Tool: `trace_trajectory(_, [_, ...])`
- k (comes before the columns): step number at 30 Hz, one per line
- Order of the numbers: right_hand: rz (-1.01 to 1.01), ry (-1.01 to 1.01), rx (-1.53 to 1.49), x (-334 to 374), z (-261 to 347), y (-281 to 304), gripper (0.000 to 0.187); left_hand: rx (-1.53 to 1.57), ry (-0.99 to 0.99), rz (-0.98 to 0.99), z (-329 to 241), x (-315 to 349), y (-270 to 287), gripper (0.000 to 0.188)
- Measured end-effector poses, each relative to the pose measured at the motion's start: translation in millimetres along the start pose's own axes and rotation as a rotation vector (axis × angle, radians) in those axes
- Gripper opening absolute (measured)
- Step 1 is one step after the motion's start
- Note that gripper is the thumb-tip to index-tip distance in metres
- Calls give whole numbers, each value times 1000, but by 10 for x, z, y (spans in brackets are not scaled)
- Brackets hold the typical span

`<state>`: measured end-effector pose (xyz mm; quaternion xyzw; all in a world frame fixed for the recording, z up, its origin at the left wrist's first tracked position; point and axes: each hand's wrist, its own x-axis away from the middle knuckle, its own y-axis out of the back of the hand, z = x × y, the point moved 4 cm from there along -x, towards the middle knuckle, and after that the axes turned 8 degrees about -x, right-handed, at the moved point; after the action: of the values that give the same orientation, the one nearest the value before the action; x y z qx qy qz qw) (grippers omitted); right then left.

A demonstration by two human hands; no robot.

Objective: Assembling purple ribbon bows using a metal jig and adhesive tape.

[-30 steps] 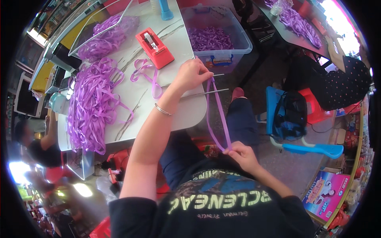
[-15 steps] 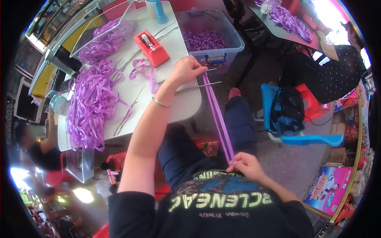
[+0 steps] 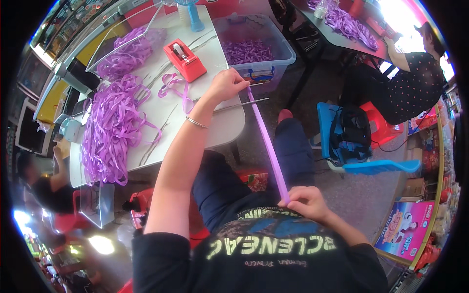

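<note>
Near your waist, the fingers of your right hand (image 3: 309, 203) pinch the near end of the purple ribbon (image 3: 268, 141); your left hand (image 3: 229, 86) pinches the far end beside 2 metal rods (image 3: 244, 104), apparently keeping it taut. The marbled white counter (image 3: 229, 124) carries a ribbon pile (image 3: 110, 132), probably left loose for easy picking, and a red tape dispenser (image 3: 185, 61). Beyond stands 1 clear bin (image 3: 287, 63).

Black T-shirt (image 3: 298, 273): large pale yellow-green block capitals across the front, upside down in view; one line of small pinkish script just beside them. Pink-and-purple printed box (image 3: 405, 229), lower right: slanted display lettering, plus smaller characters near the edge.
</note>
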<state>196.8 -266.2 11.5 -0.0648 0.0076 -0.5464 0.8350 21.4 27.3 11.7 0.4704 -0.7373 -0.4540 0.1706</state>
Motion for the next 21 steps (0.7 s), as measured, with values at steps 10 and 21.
trace_trajectory(10, [53, 22, 75, -16, 237, 21, 13, 11, -45, -54, 55, -32, -31, 21])
trace_trajectory(21, [205, 671, 231, -1240, 1659, 281, 34, -33, -92, -71, 43, -21, -17, 18])
